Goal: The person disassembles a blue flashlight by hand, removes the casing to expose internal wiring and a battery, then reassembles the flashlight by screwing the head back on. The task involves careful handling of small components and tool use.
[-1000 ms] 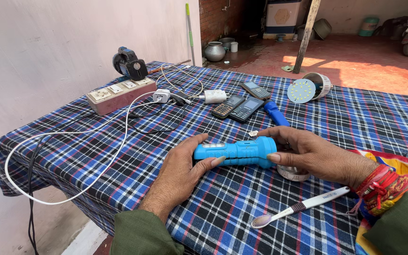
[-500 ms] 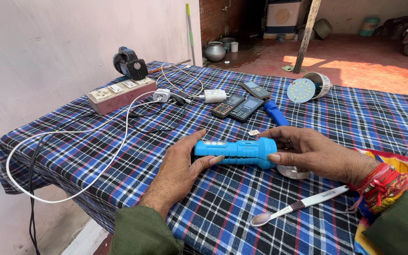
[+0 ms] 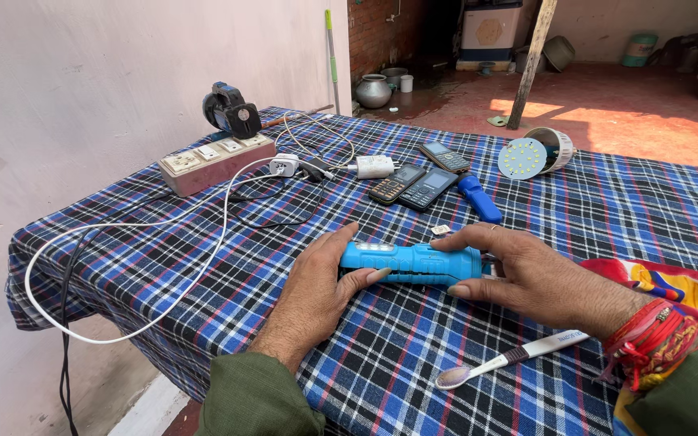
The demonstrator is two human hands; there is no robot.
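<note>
A counter (image 3: pixel 607 210) covered with a blue, red and black checked cloth fills the view, set against a pale wall at the left. At its far left a beige power strip (image 3: pixel 208 164) is laid, with a dark motor-like device (image 3: pixel 232 111) behind it and a long white cable (image 3: pixel 135 274) looped toward the near edge. Beyond the middle, a round white LED lamp head (image 3: pixel 531 153) is tipped on its side, two keypad phones (image 3: pixel 409 186) lie side by side with a third just behind, and a white charger plug (image 3: pixel 375 166) rests near them. A blue torch (image 3: pixel 409 262) lies flat on the cloth near the front centre, long axis running left to right. It is clasped from both ends: the left hand (image 3: pixel 313 295) is wrapped round its left end with the thumb pressed on the near side, and the right hand (image 3: pixel 527 274) is closed over its right end, fingers curled on top. A smaller blue handle-shaped piece (image 3: pixel 478 199) lies just behind, and a slim white tool with a spoon-like tip (image 3: pixel 510 359) rests near the right wrist. For the step in hand, the body is best kept pressed on the cloth by the left hand while any turning or pulling is done by the right, along the torch's axis, so that loose parts are kept from rolling off.
</note>
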